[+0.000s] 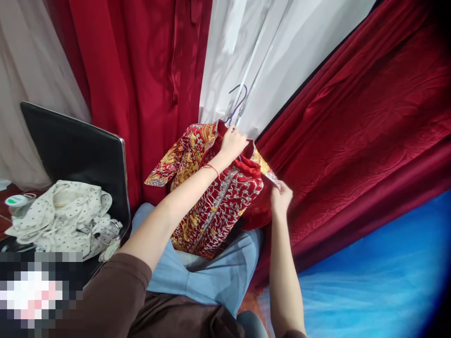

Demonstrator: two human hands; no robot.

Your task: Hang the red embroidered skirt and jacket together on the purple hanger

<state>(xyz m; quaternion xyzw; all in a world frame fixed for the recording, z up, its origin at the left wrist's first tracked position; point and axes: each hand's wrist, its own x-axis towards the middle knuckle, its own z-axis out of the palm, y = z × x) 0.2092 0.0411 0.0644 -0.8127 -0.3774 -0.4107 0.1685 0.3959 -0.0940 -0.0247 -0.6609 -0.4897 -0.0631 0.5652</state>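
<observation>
A small red jacket (193,146) with gold and silver embroidery hangs on a purple hanger (243,98) above my lap. My left hand (234,143) is closed at the neck opening, round the base of the hanger's hook. With closed fingers, my right hand (281,196) grips the end of the jacket's sleeve on the right, pulling it out to the side. The other sleeve sticks out to the left. A red panel with silver beading covers the jacket's front, and its lower edge rests by my knees.
On the left, a black chair (79,145) carries a white spotted cloth bag (66,216). Beside it is a container with a white and green lid (16,201). Red curtains (141,70) and white drapes (225,56) hang ahead. Blue tulle (369,277) spreads at the lower right.
</observation>
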